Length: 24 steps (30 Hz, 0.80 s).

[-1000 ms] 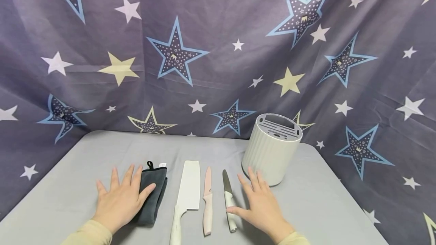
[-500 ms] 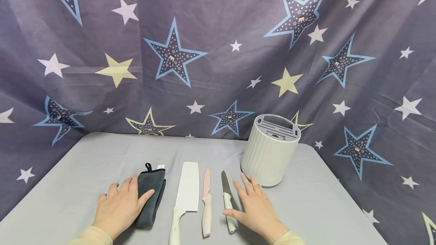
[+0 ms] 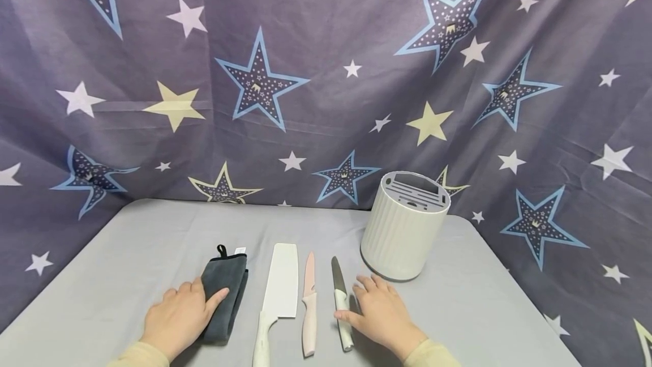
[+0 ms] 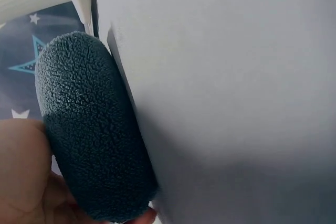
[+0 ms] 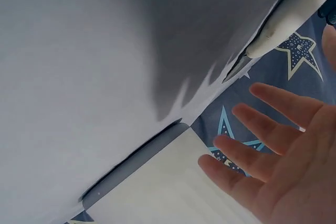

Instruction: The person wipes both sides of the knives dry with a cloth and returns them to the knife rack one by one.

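A folded dark grey towel (image 3: 229, 287) with a black loop lies at left; its fuzzy folded end (image 4: 89, 103) fills part of the left wrist view. My left hand (image 3: 175, 319) grips its left side, thumb on top and fingers partly hidden under it. Over the table, my right hand (image 3: 382, 313) is beside a knife with a dark blade and white handle (image 3: 344, 324), thumb above the handle. In the right wrist view, the fingers (image 5: 257, 158) are spread and hold nothing. Between the hands lie a white cleaver (image 3: 282, 282) and a pink knife (image 3: 309, 321).
A ribbed white knife block (image 3: 404, 237) with a slotted grey top stands at the back right, just beyond my right hand. Grey cloth covers the table (image 3: 153, 231). Behind it hangs a star-patterned curtain (image 3: 326, 101).
My left fingers have curled from spread out to gripping the towel's left side. My right hand has drawn back slightly from the knife block, its fingers bending a little. The knives have stayed put.
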Tool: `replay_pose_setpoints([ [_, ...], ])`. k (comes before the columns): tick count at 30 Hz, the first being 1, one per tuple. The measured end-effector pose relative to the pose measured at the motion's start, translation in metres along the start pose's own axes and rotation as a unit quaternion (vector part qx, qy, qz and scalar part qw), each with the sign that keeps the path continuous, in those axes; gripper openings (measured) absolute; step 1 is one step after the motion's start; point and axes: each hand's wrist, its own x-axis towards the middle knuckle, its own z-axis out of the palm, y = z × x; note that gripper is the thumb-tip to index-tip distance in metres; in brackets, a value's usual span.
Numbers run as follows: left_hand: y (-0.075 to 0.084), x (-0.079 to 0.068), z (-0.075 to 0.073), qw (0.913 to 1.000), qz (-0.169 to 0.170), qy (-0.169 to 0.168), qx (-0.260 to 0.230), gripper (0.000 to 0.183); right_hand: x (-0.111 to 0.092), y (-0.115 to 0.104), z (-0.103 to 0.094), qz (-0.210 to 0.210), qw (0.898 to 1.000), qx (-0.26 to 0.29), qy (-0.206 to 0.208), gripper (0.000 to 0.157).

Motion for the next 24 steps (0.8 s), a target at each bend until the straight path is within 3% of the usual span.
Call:
replay_pose_setpoints([
  [9, -0.004, 0.006, 0.003, 0.9991, -0.011, -0.035, -0.022, 0.094, 0.005, -0.005, 0.002, 0.001, 1.0, -0.011, -0.023, 0.061],
  [16, -0.007, 0.01, 0.005, 0.9951, -0.028, -0.083, -0.044, 0.108, 0.01, -0.004, 0.004, -0.018, 1.0, -0.004, -0.003, 0.051],
  [24, -0.015, 0.016, 0.009, 0.9919, -0.031, -0.109, -0.057, 0.103, 0.014, -0.011, 0.003, 0.01, 0.999, 0.005, -0.031, 0.043],
])
